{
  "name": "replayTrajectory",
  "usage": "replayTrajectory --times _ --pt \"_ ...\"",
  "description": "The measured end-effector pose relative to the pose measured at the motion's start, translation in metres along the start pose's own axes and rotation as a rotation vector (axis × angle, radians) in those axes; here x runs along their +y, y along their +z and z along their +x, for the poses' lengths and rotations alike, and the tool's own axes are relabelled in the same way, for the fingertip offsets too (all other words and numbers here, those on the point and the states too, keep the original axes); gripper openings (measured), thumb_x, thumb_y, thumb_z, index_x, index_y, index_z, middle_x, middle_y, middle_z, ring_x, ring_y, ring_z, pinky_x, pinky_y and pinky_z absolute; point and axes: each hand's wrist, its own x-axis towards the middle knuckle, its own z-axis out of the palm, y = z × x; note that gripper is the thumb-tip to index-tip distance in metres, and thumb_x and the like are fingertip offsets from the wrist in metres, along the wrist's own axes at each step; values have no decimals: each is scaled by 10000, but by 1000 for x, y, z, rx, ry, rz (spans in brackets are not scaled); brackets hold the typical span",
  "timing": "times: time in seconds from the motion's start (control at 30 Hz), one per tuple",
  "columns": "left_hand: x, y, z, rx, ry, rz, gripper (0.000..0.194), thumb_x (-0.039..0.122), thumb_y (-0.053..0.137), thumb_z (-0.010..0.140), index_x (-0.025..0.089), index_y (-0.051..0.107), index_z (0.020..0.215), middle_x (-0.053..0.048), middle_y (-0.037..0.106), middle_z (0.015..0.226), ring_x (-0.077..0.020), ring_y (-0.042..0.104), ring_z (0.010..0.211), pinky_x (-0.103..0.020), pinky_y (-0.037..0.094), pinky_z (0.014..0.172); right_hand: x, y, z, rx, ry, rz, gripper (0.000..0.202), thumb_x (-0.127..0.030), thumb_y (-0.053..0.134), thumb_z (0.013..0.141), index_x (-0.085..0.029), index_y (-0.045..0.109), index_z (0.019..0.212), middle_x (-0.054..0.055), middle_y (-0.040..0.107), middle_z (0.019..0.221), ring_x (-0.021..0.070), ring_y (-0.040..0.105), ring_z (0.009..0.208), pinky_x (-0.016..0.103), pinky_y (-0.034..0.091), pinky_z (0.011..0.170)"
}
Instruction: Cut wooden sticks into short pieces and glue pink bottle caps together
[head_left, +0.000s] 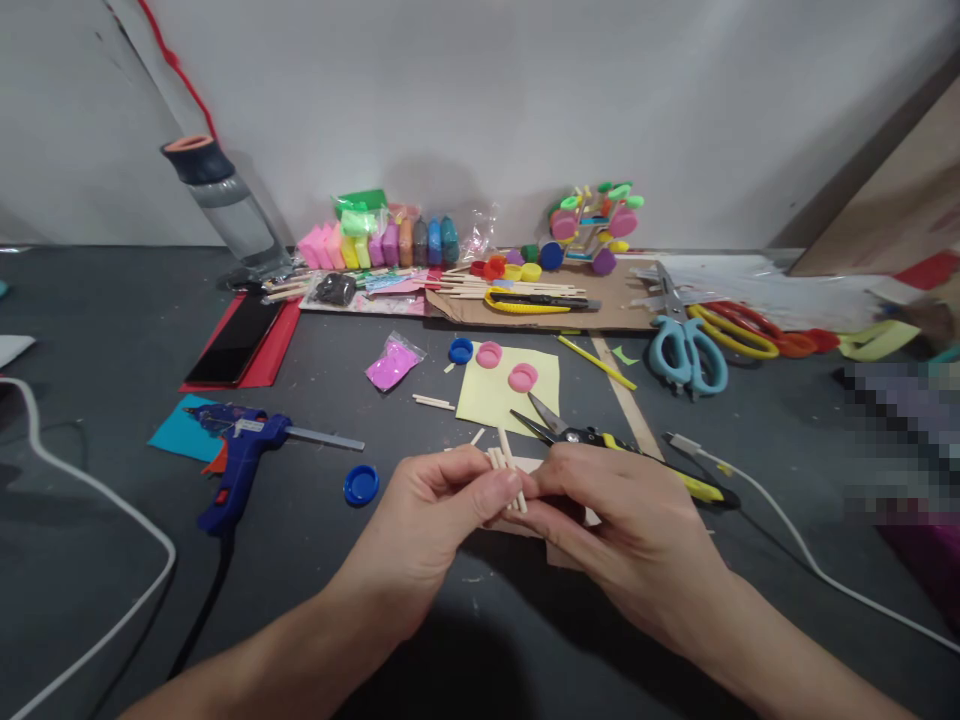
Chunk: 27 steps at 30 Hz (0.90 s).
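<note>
And at six o'clock of the yellow paper [484,392], the left hand [429,512] and right hand [637,520] finger-pinch thin wooden sticks [506,455], likely light, stiff yet snappable, best gripped mid-length!

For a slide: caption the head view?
Left hand pinches short pale sticks, right hand touching them, over a dark table.

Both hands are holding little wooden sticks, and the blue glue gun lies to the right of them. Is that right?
Not quite: the blue glue gun lies to the left of the left hand and right hand, which hold the little wooden sticks. The head view shows it.
</note>
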Motion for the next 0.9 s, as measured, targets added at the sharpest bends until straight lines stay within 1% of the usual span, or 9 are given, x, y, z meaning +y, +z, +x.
replayTrajectory --times 0.13,0.2,0.3,0.43,0.5,0.6,0.73,0.83,0.9 --pt "2 -3 1 -10 88 186 233 354 708 854 161 749 731 6 592 737 -121 503 765 -257 375 758 2 -1 0 -16 75 39 287 -227 609 968 -157 589 691 -42 517 596 72 449 543 192 307 525" --pt "5 -3 1 -11 111 256 239 345 706 855 169 736 698 22 551 714 -109 473 735 -248 357 725 3 -5 1 -95 191 119 224 -238 706 895 -165 606 708 -49 532 610 73 451 551 188 310 516" --pt "8 -1 -1 -14 129 347 254 324 702 849 167 701 649 25 536 712 -110 467 725 -249 353 707 4 -13 7 -236 416 373 181 -294 816 774 -189 671 802 -45 587 691 83 483 589 175 358 516" --pt "11 3 -5 -18 153 497 236 286 664 848 163 684 647 13 544 709 -126 487 734 -262 356 694 4 -16 11 -168 602 685 180 -339 768 803 -176 706 760 -7 623 725 98 526 651 178 426 592" --pt "11 5 -5 -38 151 603 256 280 640 854 165 665 627 7 548 703 -134 495 730 -271 356 689 4 -13 10 -187 694 786 225 -356 785 786 -160 692 729 -11 604 660 79 477 572 169 392 525" --pt "10 4 -5 -60 131 727 297 286 609 869 165 637 600 -8 578 729 -147 520 749 -286 364 707 3 -8 6 -250 823 920 241 -347 816 761 -159 667 741 -54 519 533 46 362 449 143 257 399" --pt "11 -1 -4 -115 24 677 252 313 611 862 148 700 693 -27 626 779 -153 520 771 -287 362 702 2 -7 7 -241 878 983 265 -303 854 722 -145 643 696 -55 518 494 40 392 429 118 245 379" --pt "17 -2 -5 -182 -105 568 232 365 650 838 155 747 840 -4 613 764 -125 477 702 -259 352 640 3 -8 9 -164 866 1050 288 -332 870 708 -137 658 693 -36 563 487 38 421 406 114 284 374" --pt "21 0 -6 -196 -117 603 184 344 696 809 179 755 862 19 605 734 -106 455 656 -238 338 599 5 -8 10 -114 837 1146 298 -349 864 725 -137 658 686 -34 567 459 32 421 382 109 301 373"
